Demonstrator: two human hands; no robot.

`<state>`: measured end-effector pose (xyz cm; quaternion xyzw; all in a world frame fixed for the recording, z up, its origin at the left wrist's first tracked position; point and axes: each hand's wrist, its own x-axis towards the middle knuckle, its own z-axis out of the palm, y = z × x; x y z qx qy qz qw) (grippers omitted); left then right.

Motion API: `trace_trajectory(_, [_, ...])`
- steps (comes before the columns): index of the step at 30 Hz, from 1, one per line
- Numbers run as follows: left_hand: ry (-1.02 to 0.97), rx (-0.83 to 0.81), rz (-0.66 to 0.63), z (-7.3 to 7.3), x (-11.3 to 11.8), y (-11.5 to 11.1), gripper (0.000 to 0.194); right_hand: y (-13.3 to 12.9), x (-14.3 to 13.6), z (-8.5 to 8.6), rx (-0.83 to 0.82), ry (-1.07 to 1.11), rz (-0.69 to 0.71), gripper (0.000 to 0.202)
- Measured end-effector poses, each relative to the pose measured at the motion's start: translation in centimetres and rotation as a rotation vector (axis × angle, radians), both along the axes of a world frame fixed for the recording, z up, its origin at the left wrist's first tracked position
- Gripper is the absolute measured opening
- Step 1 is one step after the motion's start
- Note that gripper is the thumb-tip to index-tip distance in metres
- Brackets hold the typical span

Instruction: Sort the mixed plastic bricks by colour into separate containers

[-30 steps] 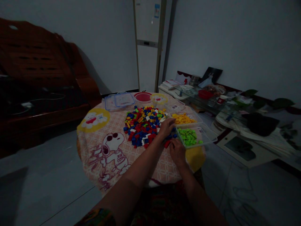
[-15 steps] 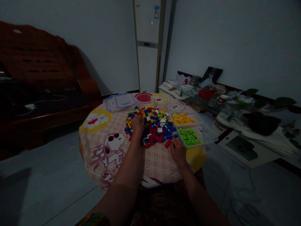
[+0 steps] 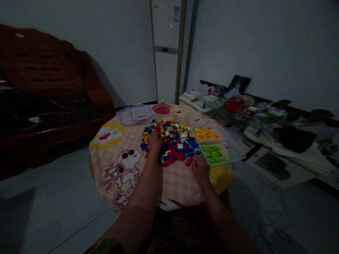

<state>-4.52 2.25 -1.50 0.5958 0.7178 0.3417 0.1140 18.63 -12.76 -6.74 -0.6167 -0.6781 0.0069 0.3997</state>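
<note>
A heap of mixed building bricks (image 3: 173, 143) in red, blue, yellow, white and green lies on the round table. My left hand (image 3: 155, 143) reaches into the heap's left side, fingers bent down and closed among the bricks; whatever they grip is hidden. By the heap's near right edge, my right hand (image 3: 200, 170) pinches a red brick (image 3: 189, 161) between thumb and fingers, low over the cloth. Close beside that hand stands a clear tub of green bricks (image 3: 212, 153). Behind it is another clear tub with yellow bricks (image 3: 206, 133).
A patterned pink tablecloth (image 3: 180, 183) covers the table. Clear blue-rimmed lids or containers (image 3: 136, 113) and a round red-centred lid (image 3: 161, 109) lie at the far edge. To the right is a cluttered glass-topped stand (image 3: 225, 106); to the left, a wooden bench (image 3: 50, 77).
My left hand has shifted very slightly within the heap, its fingers dipping a little. My right hand and the red brick stay where they were.
</note>
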Motion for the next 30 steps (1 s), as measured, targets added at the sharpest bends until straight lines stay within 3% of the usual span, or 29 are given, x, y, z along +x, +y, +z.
trace_trajectory(4, [-0.120,0.052,-0.034,0.7,0.6,-0.5,0.023,0.1,0.0,-0.1,0.002,0.003,-0.005,0.031])
trace_trajectory(7, [-0.192,0.111,-0.134,1.2,2.0,-0.8,0.024,0.1,0.0,-0.2,0.010,0.001,-0.015,0.031])
trace_trajectory(13, [-0.301,0.118,-0.440,2.1,8.2,-0.8,0.024,0.2,0.1,-0.1,0.013,-0.010,-0.009,0.031])
trace_trajectory(17, [-0.301,0.132,-0.670,2.7,12.3,-0.4,0.041,0.1,0.1,0.0,0.010,-0.020,-0.011,0.031])
trace_trajectory(20, [-0.123,0.177,-0.666,2.7,13.5,-0.1,0.047,0.1,0.1,0.1,0.005,-0.020,-0.009,0.031])
trace_trajectory(25, [0.240,0.099,-0.534,2.5,13.4,0.1,0.032,0.0,0.0,0.4,0.009,-0.002,-0.006,0.032])
trace_trajectory(30, [0.323,0.060,-0.524,2.2,13.6,0.1,0.024,0.0,0.1,0.3,0.001,-0.008,0.002,0.032])
